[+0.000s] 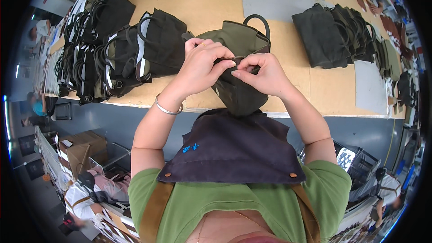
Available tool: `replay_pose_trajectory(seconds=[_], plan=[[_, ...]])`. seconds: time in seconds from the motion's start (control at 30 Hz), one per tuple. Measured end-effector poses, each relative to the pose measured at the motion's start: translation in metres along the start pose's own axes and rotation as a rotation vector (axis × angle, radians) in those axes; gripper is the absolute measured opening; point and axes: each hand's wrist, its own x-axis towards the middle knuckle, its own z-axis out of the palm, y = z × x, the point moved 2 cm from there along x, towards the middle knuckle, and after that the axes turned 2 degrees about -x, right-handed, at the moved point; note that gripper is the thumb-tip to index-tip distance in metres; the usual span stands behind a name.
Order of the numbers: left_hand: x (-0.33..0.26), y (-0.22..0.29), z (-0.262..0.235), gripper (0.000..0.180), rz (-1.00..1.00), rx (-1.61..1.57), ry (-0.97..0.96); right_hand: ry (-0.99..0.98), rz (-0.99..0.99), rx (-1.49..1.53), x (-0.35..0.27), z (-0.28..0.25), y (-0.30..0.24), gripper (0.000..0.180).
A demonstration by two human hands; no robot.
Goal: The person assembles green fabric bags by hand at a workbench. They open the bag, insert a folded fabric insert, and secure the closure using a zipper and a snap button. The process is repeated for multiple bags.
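An olive and black fabric handbag point(243, 96) lies in front of me at the table's near edge, its lower part hanging slightly over. One black loop handle point(259, 21) stands up at its far side. A brown zipper point(256, 53) runs across the bag's opening. My left hand point(202, 65) is closed, with thumb and forefinger pinching the zippered edge. Close beside it, my right hand point(265, 74) is closed too, fingertips pinched at the same zipper. The exact bit between the right fingertips is too small to make out.
Rows of dark handbags point(164, 36) stand upright on the table point(288, 81) to the left. Another group of black bags point(317, 36) leans together at the right, and more lie along the far side. Other people point(85, 193) sit behind on both sides.
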Motion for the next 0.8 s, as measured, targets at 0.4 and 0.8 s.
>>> replay_pose_trajectory(seconds=[0.4,0.8], plan=[[-0.002,-0.004,-0.005,0.016,-0.052,-0.135,0.037,0.133,-0.102,0.012,0.000,-0.012,-0.006,0.017],[-0.003,0.000,-0.001,0.013,-0.023,-0.111,0.043,-0.323,0.195,0.321,0.018,-0.023,0.004,0.014]])
